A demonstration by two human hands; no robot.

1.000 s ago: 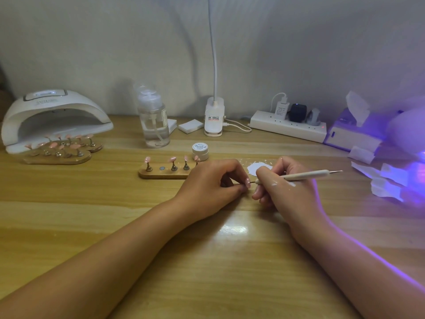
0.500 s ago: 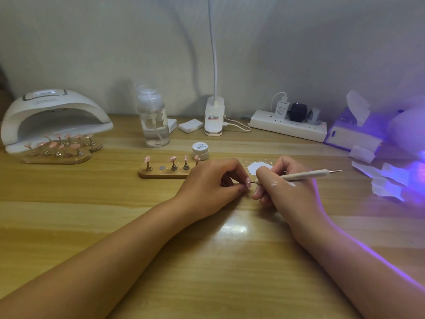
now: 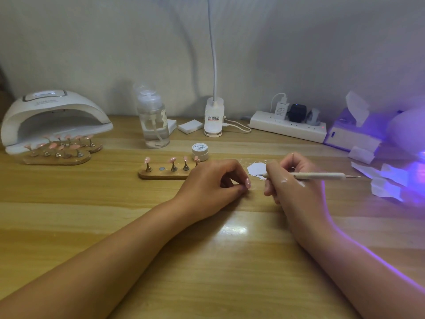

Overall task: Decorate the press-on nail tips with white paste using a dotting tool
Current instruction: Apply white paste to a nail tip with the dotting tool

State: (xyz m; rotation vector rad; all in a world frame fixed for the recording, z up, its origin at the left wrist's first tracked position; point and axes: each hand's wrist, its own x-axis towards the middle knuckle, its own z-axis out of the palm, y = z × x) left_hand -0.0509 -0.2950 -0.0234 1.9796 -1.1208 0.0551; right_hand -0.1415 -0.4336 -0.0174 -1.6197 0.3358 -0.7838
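Left hand [image 3: 213,184] pinches nail tip [image 3: 247,182]. Right hand [image 3: 294,183] grips dotting tool [image 3: 317,175], tip at white paste [image 3: 255,168] just beyond that pinch, likely loading. Next: gentle dot on nail.

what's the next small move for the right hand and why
Probably dab up white paste and carry it to the nail tip: the dotting tool in the right hand points at the paste patch, and the left hand pinches the pink tip beside it.

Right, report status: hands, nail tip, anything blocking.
Left hand pinches pink nail tip. Right hand grips dotting tool, tip at white paste. Nothing between them.
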